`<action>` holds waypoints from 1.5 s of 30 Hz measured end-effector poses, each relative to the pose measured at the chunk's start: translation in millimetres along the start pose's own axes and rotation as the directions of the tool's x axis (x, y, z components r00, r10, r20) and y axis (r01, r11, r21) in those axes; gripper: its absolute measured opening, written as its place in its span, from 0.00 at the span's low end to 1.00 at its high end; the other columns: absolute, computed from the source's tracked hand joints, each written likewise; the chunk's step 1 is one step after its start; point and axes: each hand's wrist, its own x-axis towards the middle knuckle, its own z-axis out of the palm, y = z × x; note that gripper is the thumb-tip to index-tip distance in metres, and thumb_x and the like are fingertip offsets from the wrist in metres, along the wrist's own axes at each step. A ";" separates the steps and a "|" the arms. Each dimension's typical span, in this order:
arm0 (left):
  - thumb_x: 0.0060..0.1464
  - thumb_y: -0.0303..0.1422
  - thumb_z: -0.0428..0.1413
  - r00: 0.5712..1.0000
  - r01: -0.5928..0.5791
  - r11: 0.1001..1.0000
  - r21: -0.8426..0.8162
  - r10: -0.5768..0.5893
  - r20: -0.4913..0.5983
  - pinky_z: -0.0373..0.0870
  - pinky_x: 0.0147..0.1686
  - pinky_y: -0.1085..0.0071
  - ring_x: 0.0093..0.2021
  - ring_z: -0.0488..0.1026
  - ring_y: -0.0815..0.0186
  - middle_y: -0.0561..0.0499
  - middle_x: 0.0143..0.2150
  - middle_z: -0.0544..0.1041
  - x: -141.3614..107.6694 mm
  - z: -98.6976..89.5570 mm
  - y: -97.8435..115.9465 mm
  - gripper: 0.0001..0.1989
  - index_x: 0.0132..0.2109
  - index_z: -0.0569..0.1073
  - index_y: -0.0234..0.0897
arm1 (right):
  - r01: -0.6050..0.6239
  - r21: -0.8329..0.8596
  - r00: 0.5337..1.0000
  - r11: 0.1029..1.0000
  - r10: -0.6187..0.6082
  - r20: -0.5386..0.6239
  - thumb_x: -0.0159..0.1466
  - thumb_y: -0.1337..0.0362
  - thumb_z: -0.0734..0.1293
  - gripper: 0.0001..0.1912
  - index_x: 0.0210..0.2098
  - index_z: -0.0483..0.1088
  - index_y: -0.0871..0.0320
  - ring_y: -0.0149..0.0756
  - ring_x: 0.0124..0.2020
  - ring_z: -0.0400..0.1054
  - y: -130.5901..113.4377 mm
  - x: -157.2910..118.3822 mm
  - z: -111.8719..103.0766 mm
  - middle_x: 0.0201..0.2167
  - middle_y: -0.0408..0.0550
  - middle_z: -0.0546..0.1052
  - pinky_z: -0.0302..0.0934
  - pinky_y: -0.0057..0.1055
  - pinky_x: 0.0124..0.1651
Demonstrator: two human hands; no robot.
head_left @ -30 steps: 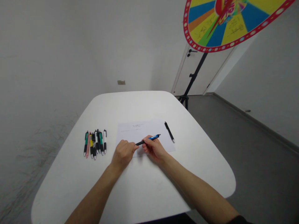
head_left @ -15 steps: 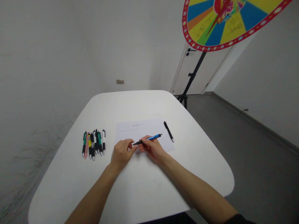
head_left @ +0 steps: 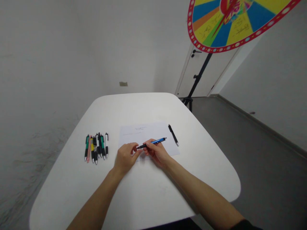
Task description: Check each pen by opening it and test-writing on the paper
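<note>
Filling most of the lower view: white surface (head_left: 139,107). Multicolored wheel (head_left: 236,24) stands beyond it on the right, not involved. Next, 1 sheet of paper (head_left: 153,130) lies flat mid-surface, a few faint lines of writing near its far edge, too small to read. Row of pens (head_left: 102,146) to the left, side by side, well apart from both hands.

Main change vs 1 s ago is in the left grip (head_left: 126,156): thumb and index finger were together at the front end of the blue pen (head_left: 157,141), now parted in a curve, so it looks released. Touching the pen or not, can't tell. Right grip (head_left: 157,154) is the same as before, grasping the blue pen by its dark barrel, above the paper and tilted, back end up to the right. Reads as the pen now being carried by 1 hand only, front end freed; probably handling, not writing. Black pen (head_left: 173,134) unmoved along the paper's right edge. Smallest: pen tip (head_left: 138,148), beside the left fingers, pointing left; extended or retracted, can't tell.
</note>
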 end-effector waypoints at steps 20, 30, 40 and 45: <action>0.64 0.36 0.52 0.996 -0.083 0.996 -0.026 0.082 -0.040 0.67 0.29 0.71 0.25 0.70 0.68 0.52 0.27 0.76 2.8 -1.6 3.5 0.10 0.37 0.73 0.37 | -0.004 0.024 1.000 1.000 0.005 -0.019 0.46 0.54 0.80 0.19 0.28 0.74 0.60 0.26 0.20 0.68 -1.6 -0.5 1.2 0.21 0.43 0.77 0.61 0.22 0.23; 0.67 0.41 0.44 0.997 -0.008 1.000 -0.030 0.010 0.071 0.68 0.30 0.69 0.27 0.72 0.67 0.50 0.28 0.77 0.7 -2.9 -1.0 0.19 0.38 0.75 0.36 | 0.008 0.033 1.000 0.999 -0.009 0.012 0.49 0.56 0.79 0.17 0.29 0.74 0.61 0.27 0.20 0.69 1.6 1.2 -3.5 0.21 0.43 0.77 0.62 0.23 0.23; 0.64 0.36 0.51 0.999 -0.049 0.995 -0.084 0.051 0.017 0.69 0.32 0.71 0.29 0.73 0.68 0.50 0.30 0.79 2.4 -0.6 -1.0 0.11 0.38 0.75 0.37 | 0.010 0.029 1.000 1.000 -0.010 0.012 0.49 0.56 0.79 0.17 0.29 0.74 0.60 0.26 0.21 0.68 2.0 2.1 -3.6 0.21 0.43 0.77 0.61 0.22 0.23; 0.66 0.39 0.46 0.998 -0.009 0.999 -0.033 0.011 0.062 0.67 0.31 0.70 0.28 0.72 0.66 0.50 0.26 0.76 1.7 -1.6 -3.1 0.19 0.32 0.75 0.37 | -0.003 0.026 1.000 1.000 0.003 0.006 0.49 0.56 0.79 0.17 0.28 0.74 0.60 0.27 0.21 0.69 3.6 2.3 -4.8 0.21 0.43 0.77 0.62 0.22 0.22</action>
